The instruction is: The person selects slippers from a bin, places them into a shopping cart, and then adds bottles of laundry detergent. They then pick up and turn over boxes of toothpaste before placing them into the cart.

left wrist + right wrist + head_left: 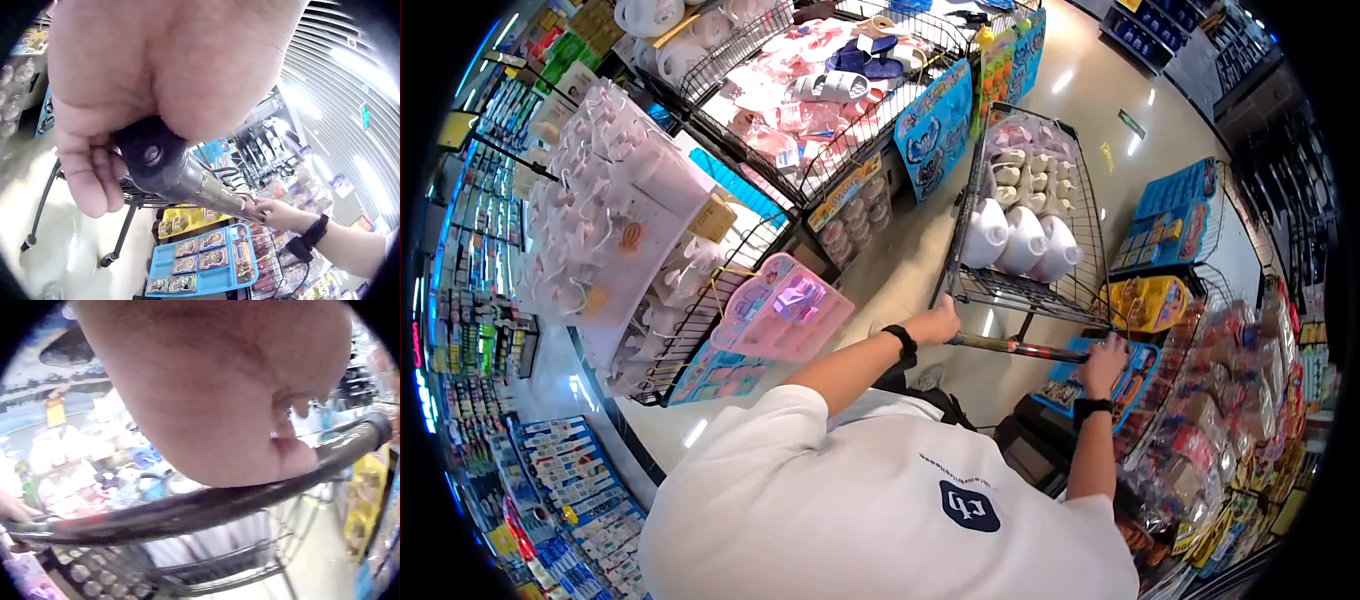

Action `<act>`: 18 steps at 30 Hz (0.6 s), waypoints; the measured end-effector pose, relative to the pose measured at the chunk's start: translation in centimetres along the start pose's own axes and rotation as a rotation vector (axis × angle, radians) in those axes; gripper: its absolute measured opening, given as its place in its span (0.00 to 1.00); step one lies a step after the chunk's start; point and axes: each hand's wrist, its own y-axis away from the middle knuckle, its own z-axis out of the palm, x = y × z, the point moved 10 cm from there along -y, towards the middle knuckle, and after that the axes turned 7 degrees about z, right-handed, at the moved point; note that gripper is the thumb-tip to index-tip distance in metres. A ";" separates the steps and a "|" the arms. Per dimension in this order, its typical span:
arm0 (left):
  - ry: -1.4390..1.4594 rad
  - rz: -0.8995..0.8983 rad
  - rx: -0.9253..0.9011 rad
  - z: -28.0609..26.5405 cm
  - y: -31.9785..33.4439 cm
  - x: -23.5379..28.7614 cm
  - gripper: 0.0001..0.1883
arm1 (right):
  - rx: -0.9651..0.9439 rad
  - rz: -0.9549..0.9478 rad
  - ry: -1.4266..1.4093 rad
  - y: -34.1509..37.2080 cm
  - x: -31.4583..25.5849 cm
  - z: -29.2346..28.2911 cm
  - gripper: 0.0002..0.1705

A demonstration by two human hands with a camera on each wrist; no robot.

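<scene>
Black wire is seen in the walls of the shopping cart (1088, 222), which is placed on the shiny floor (1100, 115). Its handle (1020, 347) is held at one end by the left hand (936, 322), whose fingers are curled round it. Near the other end, the handle is touched by the right hand (1105, 363); its fingers are somewhat bent, but how far they are closed cannot be told. Inside the cart, three white jugs (1026, 240) are lined up nearest to the handle, and smaller pale bottles (1037, 182) are grouped behind them. To the left, slippers (840, 86) are heaped in a wire bin (758, 168).
</scene>
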 end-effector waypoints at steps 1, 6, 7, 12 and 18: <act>-0.101 0.007 0.002 -1.1 -0.1 0.9 0.31 | 0.011 -0.003 -0.014 -0.6 -0.9 0.2 0.16; 0.579 -0.186 -0.147 -12.1 -0.2 4.0 0.30 | -0.415 0.109 -0.425 -5.2 -13.3 7.6 0.18; 0.694 -0.054 -0.261 -12.1 -1.2 4.1 0.30 | -0.417 0.121 -0.347 -6.0 -14.2 8.1 0.22; 0.985 0.120 -0.100 -21.1 -0.5 -4.9 0.24 | -0.381 0.233 -0.165 -9.2 -10.1 10.1 0.26; 0.361 -0.033 0.591 -29.0 7.2 -22.6 0.15 | -0.614 0.331 -0.141 -12.4 -4.4 12.3 0.24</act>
